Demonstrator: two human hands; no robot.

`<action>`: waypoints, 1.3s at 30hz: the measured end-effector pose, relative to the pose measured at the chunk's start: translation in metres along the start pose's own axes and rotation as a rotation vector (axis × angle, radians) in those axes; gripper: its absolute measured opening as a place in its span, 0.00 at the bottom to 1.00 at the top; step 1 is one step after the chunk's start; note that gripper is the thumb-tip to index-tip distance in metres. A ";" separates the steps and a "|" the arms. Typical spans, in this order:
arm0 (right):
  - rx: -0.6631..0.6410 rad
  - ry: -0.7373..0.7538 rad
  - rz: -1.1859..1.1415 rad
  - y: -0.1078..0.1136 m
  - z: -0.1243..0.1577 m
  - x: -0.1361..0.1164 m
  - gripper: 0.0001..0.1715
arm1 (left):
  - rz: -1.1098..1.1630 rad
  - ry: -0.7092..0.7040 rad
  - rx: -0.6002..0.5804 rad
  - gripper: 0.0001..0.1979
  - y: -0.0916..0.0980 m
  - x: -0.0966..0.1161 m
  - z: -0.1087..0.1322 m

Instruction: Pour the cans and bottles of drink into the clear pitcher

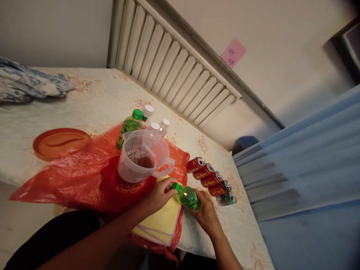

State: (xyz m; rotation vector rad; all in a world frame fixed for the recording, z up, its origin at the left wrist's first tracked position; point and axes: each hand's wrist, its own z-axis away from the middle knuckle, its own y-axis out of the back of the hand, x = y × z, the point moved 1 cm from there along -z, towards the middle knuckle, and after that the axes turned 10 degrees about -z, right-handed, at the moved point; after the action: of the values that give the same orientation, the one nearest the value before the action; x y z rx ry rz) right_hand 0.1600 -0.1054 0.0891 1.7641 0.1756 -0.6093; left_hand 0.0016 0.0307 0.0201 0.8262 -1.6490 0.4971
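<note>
Bottle (188, 196) leans, right hand (207, 214) wrapped round its body, left hand (159, 194) pinching its green cap (176, 187); best hold firmly without squeezing the sides

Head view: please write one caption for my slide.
Left hand on the green cap and right hand around the green bottle, near a translucent plastic jug holding brown liquid.

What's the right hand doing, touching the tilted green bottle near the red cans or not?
Touching. The head view shows the right hand wrapped around the bottom end of the tilted green bottle, with no gap between them.
</note>
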 end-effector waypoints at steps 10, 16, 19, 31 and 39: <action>0.034 0.006 0.054 -0.004 0.001 0.006 0.22 | -0.065 -0.085 0.058 0.16 0.002 -0.002 -0.001; 0.027 0.000 0.053 -0.006 0.001 0.008 0.22 | -0.065 -0.091 0.053 0.16 0.002 -0.002 -0.002; 0.015 -0.002 0.046 -0.007 0.000 0.008 0.22 | -0.053 -0.090 0.068 0.13 0.003 0.000 -0.002; 0.026 0.002 0.037 -0.008 0.000 0.009 0.24 | 0.142 0.039 0.029 0.15 0.001 -0.010 -0.004; -0.004 -0.036 -0.030 -0.013 0.002 0.009 0.22 | 0.307 0.075 0.017 0.15 -0.005 -0.016 -0.006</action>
State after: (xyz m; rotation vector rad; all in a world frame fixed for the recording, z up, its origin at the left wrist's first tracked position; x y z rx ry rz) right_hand 0.1612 -0.1051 0.0734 1.7479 0.1781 -0.6617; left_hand 0.0102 0.0359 0.0053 0.5602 -1.7122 0.7475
